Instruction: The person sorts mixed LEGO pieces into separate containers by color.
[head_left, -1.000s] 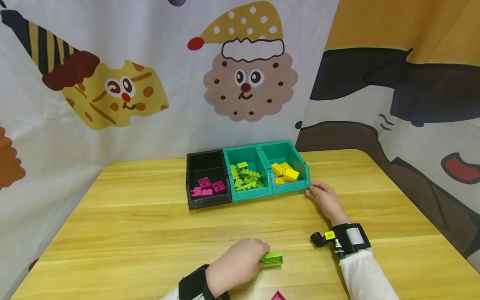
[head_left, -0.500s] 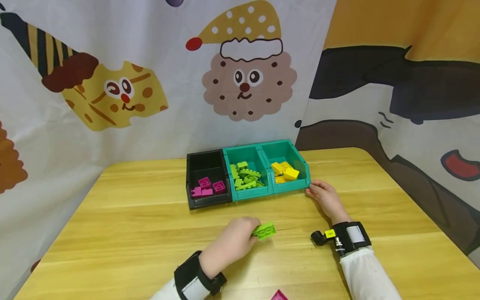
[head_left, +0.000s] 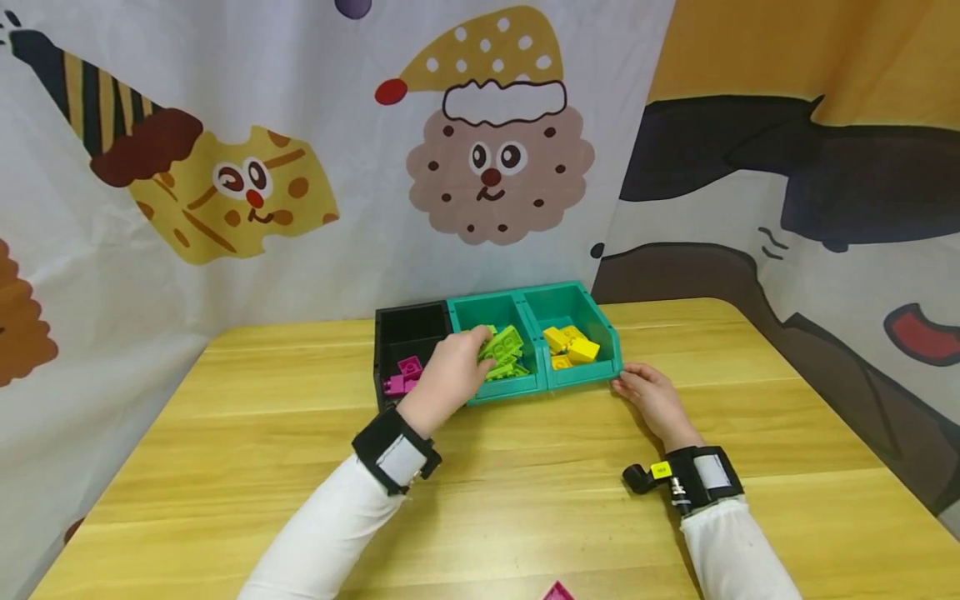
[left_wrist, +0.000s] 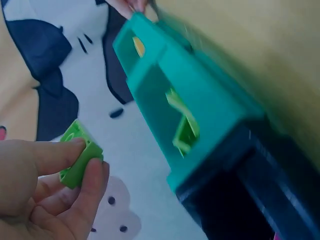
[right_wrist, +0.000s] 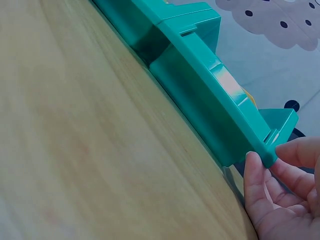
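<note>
My left hand (head_left: 450, 375) pinches a lime-green toy brick (head_left: 504, 340) over the middle teal bin (head_left: 506, 392). In the left wrist view the brick (left_wrist: 80, 156) sits between thumb and fingertips, raised above the bin's rim. Other lime-green bricks (left_wrist: 186, 132) lie inside that bin, partly hidden by the hand in the head view. My right hand (head_left: 654, 404) is at the front right corner of the right teal bin (head_left: 585, 374), which holds yellow bricks (head_left: 582, 350). In the right wrist view, thumb and fingers of the right hand (right_wrist: 285, 195) grip that corner.
A black bin (head_left: 408, 321) adjoins the teal bins on the left, with magenta bricks (head_left: 397, 384) partly covered by my left hand. One magenta piece (head_left: 557, 592) lies at the wooden table's (head_left: 247, 467) near edge. A printed curtain (head_left: 315, 275) hangs behind.
My left hand has carried the lime-green brick forward from the near part of the table to above the middle teal bin. The right hand has stayed at the bin corner.
</note>
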